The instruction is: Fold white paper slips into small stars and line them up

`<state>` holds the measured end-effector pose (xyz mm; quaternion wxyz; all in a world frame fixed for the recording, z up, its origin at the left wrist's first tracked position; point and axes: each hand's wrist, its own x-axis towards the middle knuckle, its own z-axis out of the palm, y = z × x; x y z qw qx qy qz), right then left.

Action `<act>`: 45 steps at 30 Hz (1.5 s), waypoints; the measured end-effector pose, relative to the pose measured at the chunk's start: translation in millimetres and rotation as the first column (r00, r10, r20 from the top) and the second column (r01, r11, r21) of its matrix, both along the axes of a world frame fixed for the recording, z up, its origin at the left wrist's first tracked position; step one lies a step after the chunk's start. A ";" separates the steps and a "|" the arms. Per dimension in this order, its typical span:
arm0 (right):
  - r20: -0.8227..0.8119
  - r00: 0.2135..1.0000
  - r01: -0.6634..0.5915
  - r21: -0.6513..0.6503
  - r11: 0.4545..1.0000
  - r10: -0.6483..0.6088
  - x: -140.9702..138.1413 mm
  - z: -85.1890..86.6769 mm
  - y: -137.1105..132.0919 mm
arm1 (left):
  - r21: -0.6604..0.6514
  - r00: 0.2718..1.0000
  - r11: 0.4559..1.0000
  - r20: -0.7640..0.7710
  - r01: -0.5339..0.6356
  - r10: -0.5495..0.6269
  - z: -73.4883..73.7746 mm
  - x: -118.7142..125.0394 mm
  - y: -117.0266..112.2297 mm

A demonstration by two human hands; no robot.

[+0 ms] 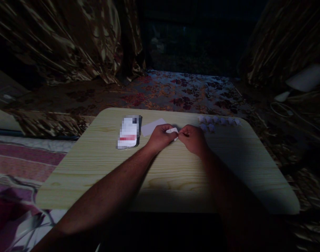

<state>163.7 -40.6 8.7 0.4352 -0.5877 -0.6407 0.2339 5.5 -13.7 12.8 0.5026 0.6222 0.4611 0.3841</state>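
Note:
Over the middle of the wooden table, my left hand grips a small folded piece of white paper between thumb and fingers. My right hand pinches at the right end of the same paper, its fingertips pressed together there. Behind my left hand lies a flat pale sheet of paper. Several small folded pale paper pieces sit in two rows beyond my right hand, near the far right corner.
A phone-like object, partly blurred out, lies on the table's left side. Behind the table is a ledge with a flowered cloth, between patterned curtains. A white lamp with a cable stands at right. Striped bedding is at left.

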 end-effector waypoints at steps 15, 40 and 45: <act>0.014 1.000 0.001 -0.022 1.000 0.000 2.7 6.1 -0.7 | 0.027 0.993 0.993 0.022 0.113 -0.113 3.2 -2.7 -0.2; 0.003 1.000 -0.007 -0.063 0.998 0.007 7.3 3.0 3.4 | 0.026 0.997 0.997 0.012 0.078 -0.078 4.1 -3.8 1.7; -0.001 1.000 -0.019 -0.077 0.997 0.019 7.9 3.9 3.0 | -0.018 0.994 0.995 0.050 0.100 -0.099 3.0 -4.6 2.5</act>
